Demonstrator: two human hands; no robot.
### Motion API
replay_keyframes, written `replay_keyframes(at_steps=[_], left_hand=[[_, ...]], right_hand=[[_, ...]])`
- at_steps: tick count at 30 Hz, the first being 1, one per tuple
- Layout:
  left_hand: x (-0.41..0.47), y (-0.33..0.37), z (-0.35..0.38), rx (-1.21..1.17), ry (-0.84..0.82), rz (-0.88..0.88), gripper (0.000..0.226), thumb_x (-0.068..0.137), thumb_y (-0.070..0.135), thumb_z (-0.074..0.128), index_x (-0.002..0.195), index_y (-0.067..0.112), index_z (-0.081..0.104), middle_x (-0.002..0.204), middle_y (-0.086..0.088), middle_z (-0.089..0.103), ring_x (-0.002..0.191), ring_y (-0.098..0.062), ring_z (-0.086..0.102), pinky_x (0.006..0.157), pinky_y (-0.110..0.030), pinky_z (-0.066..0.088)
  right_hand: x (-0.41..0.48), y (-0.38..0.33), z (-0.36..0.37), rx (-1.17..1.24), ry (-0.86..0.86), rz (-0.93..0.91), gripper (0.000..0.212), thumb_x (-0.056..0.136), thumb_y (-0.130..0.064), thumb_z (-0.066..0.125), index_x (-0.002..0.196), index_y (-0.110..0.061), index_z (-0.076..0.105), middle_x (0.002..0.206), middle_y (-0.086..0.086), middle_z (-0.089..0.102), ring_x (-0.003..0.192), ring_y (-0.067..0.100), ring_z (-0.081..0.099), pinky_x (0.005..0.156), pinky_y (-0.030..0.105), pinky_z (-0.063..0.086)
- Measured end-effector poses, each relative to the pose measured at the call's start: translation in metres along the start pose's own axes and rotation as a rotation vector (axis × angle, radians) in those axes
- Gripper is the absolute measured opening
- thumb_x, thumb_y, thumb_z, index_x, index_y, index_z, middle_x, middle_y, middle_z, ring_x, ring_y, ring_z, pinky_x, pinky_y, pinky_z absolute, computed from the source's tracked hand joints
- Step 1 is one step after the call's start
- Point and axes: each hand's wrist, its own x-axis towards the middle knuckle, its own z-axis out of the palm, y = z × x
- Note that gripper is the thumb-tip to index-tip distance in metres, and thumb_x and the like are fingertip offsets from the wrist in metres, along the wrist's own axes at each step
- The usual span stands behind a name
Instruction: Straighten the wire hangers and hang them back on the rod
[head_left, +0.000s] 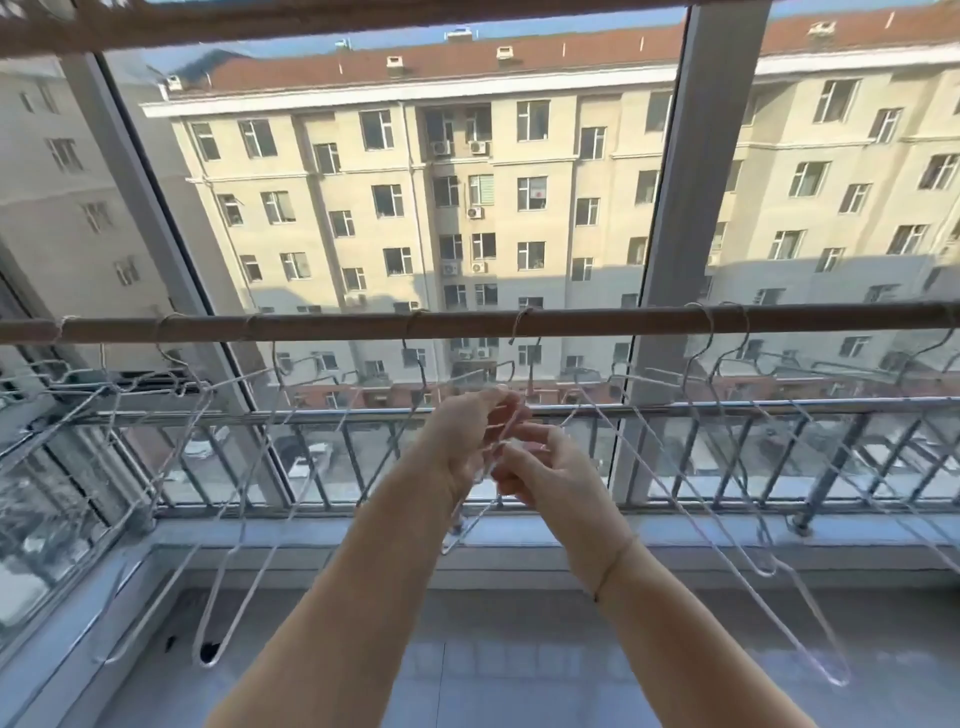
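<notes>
White wire hanger (464, 521), one item: gripped between my left hand (467, 436) and right hand (543, 470), fingers of both curled round its wire, just below the brown wooden rod (311, 328). Other white wire hangers (236, 571) hang hooked along that rod, either side of my hands.
</notes>
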Motion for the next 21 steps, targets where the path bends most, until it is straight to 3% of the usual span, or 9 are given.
replay_keyframes(at_steps=[3, 7, 10, 12, 14, 17, 19, 21], left_hand=[[0.008, 0.004, 0.009, -0.068, -0.093, -0.046, 0.024, 0.093, 0.014, 0.048, 0.08, 0.001, 0.063, 0.073, -0.01, 0.06, 0.055, -0.018, 0.057, 0.057, -0.03, 0.05], [0.023, 0.013, 0.015, -0.187, -0.174, -0.121, 0.026, 0.095, 0.007, 0.042, 0.08, 0.004, 0.062, 0.069, -0.006, 0.057, 0.042, -0.01, 0.055, 0.042, -0.019, 0.048], [0.039, 0.021, 0.02, -0.329, -0.165, -0.132, 0.02, 0.094, -0.002, 0.04, 0.088, 0.006, 0.058, 0.076, -0.006, 0.06, 0.049, -0.006, 0.058, 0.042, -0.019, 0.049], [0.047, 0.021, 0.023, -0.366, -0.167, -0.143, 0.02, 0.094, -0.003, 0.04, 0.085, 0.005, 0.056, 0.076, -0.006, 0.058, 0.058, -0.008, 0.056, 0.051, -0.02, 0.048], [0.051, 0.014, 0.023, -0.371, -0.17, -0.178, 0.018, 0.093, -0.004, 0.042, 0.084, 0.004, 0.056, 0.073, -0.005, 0.056, 0.053, -0.007, 0.056, 0.053, -0.02, 0.046], [0.047, -0.006, 0.015, -0.245, -0.151, -0.187, 0.011, 0.09, -0.002, 0.05, 0.087, 0.004, 0.059, 0.053, -0.001, 0.062, 0.034, -0.003, 0.052, 0.04, -0.016, 0.043], [0.04, -0.025, 0.004, -0.071, -0.15, -0.138, 0.015, 0.089, 0.002, 0.056, 0.078, 0.008, 0.065, 0.048, 0.003, 0.063, 0.036, -0.003, 0.049, 0.044, -0.016, 0.039], [0.029, -0.044, -0.01, 0.087, -0.172, -0.074, 0.009, 0.087, 0.007, 0.062, 0.082, 0.01, 0.069, 0.052, 0.006, 0.064, 0.042, -0.004, 0.051, 0.045, -0.016, 0.04]], right_hand=[[0.005, -0.001, 0.008, -0.004, 0.078, -0.002, 0.012, 0.086, -0.009, 0.058, 0.097, -0.005, 0.055, 0.068, 0.005, 0.06, 0.053, 0.009, 0.054, 0.051, 0.019, 0.045], [0.015, -0.005, 0.016, -0.107, 0.226, -0.05, 0.014, 0.083, -0.016, 0.062, 0.093, -0.007, 0.059, 0.067, 0.001, 0.059, 0.055, 0.009, 0.051, 0.056, 0.024, 0.039], [0.022, -0.011, 0.016, -0.154, 0.289, -0.085, 0.009, 0.082, -0.018, 0.063, 0.089, -0.013, 0.063, 0.065, -0.002, 0.059, 0.055, 0.007, 0.051, 0.056, 0.024, 0.04], [0.025, -0.013, 0.013, -0.2, 0.317, -0.097, 0.006, 0.082, -0.016, 0.062, 0.087, -0.015, 0.065, 0.061, -0.006, 0.058, 0.05, 0.003, 0.05, 0.052, 0.019, 0.039], [0.023, -0.01, 0.008, -0.24, 0.323, -0.088, 0.008, 0.083, -0.012, 0.059, 0.085, -0.014, 0.066, 0.058, -0.006, 0.057, 0.045, -0.001, 0.048, 0.047, 0.016, 0.037], [0.013, 0.004, -0.006, -0.283, 0.34, -0.079, 0.014, 0.085, -0.01, 0.054, 0.081, -0.02, 0.064, 0.062, -0.005, 0.058, 0.049, 0.0, 0.05, 0.048, 0.014, 0.039], [0.005, 0.015, -0.021, -0.363, 0.377, -0.055, 0.013, 0.086, -0.012, 0.053, 0.087, -0.02, 0.063, 0.069, -0.002, 0.06, 0.059, 0.008, 0.053, 0.055, 0.019, 0.042], [-0.001, 0.024, -0.036, -0.46, 0.394, -0.053, 0.013, 0.086, -0.013, 0.054, 0.094, -0.019, 0.063, 0.078, 0.001, 0.062, 0.068, 0.013, 0.056, 0.061, 0.021, 0.046]])
